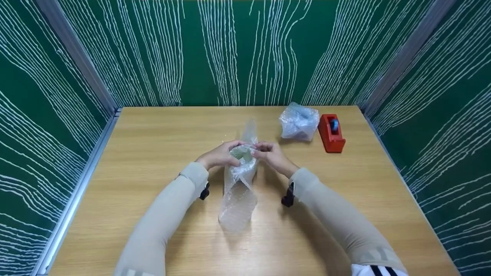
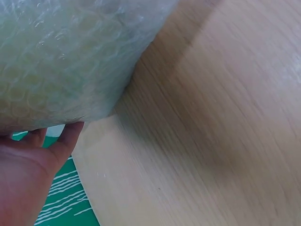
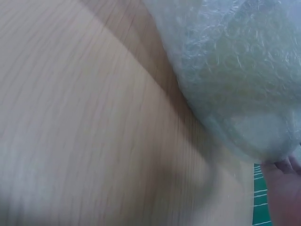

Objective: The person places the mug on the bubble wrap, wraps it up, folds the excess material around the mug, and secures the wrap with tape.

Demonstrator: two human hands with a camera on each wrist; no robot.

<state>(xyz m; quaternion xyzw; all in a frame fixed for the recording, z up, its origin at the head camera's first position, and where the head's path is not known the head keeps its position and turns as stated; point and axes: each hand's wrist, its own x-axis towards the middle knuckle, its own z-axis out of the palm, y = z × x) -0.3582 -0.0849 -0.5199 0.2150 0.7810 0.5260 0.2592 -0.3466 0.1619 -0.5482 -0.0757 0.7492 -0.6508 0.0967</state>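
In the middle of the table stands an upright roll of clear bubble wrap (image 1: 241,176) around a pale greenish thing (image 1: 241,152), whose kind I cannot tell. Loose ends of the wrap lie toward the front and the back. My left hand (image 1: 221,154) grips the roll's top edge from the left, thumb in front. From the right, my right hand (image 1: 275,156) pinches that edge between thumb and fingers. Both wrist views show the bubble wrap (image 2: 70,61) close up, with the left hand (image 2: 28,165) and the right hand (image 3: 284,186) at its rim.
At the back right of the wooden table (image 1: 161,130) sits another bubble-wrapped bundle (image 1: 299,122). Beside it stands a red tape dispenser (image 1: 332,134) with a blue-cored roll. Green walls with white lines (image 1: 245,53) enclose the table at the back and sides.
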